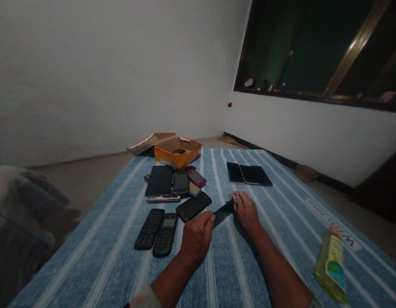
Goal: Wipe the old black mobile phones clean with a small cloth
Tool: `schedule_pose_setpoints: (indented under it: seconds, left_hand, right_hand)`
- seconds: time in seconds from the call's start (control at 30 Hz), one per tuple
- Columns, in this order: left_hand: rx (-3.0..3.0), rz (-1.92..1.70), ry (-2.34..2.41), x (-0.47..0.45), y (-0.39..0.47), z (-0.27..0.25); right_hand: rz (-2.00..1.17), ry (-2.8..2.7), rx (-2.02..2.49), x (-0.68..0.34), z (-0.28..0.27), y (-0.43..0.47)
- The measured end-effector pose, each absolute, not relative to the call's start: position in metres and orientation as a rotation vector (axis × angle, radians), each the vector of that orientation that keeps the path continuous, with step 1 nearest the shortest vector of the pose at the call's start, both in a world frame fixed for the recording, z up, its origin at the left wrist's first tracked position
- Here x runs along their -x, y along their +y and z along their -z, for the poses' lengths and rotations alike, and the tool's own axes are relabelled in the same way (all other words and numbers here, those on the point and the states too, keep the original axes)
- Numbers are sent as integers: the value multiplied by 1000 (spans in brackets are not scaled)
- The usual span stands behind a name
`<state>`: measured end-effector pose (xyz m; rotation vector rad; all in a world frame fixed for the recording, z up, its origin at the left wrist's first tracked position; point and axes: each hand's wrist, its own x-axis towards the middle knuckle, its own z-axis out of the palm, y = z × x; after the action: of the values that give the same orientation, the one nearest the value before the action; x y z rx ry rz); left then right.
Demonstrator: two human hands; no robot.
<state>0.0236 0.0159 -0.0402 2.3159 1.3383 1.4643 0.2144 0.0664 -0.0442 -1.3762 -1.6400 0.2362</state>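
Note:
A thin dark phone (224,213) is held over the striped cloth, tilted up toward its far right end. My left hand (198,235) grips its near end, thumb on top. In the fingers of my right hand (246,210) is a small white cloth (234,198), pressed against the phone's far end; the fingers partly hide it. Just left of my left hand lie a black phone (194,206) and two keypad phones (165,235). Beyond them is a pile with a large dark phone (159,180), a grey phone (180,183) and a pink phone (197,178).
Several flat black phones (249,174) lie side by side at the far right. An orange box (177,159) stands open at the back, with a dark phone inside. A bottle of yellow-green liquid (331,267) lies at the right. Pale fabric (18,214) shows at the left edge.

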Motion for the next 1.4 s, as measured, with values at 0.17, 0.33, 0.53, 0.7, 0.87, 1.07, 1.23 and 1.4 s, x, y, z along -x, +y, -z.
schedule_pose_setpoints:
  seconds: [0.17, 0.33, 0.53, 0.7, 0.87, 1.07, 1.23, 1.4]
  left_hand:
    - [-2331, -1449, 1330, -23, 16, 39]
    - [-2304, -1420, 1334, -24, 15, 36]
    - [-2284, -1392, 1325, -24, 14, 36]
    - [-2267, -1391, 1364, -23, 16, 37]
    - [-2283, -1403, 1356, -23, 18, 37]
    - [-2276, -1407, 1366, -21, 17, 38]
    - [-2293, -1394, 1364, -21, 17, 35]
    - [-2327, -1419, 1356, -22, 16, 36]
  right_hand:
    - [-79, -1667, 1223, -201, 36, 56]
    - [29, -2070, 1020, -173, 22, 35]
    - [69, -2159, 1107, -182, 20, 33]
    - [24, -2181, 1170, -202, 24, 44]
    - [-2, -2119, 1208, -211, 29, 50]
    - [-54, -2286, 1047, -193, 19, 38]
    - [-99, -2341, 1073, -193, 13, 38]
    - [-135, -2257, 1133, -213, 16, 50]
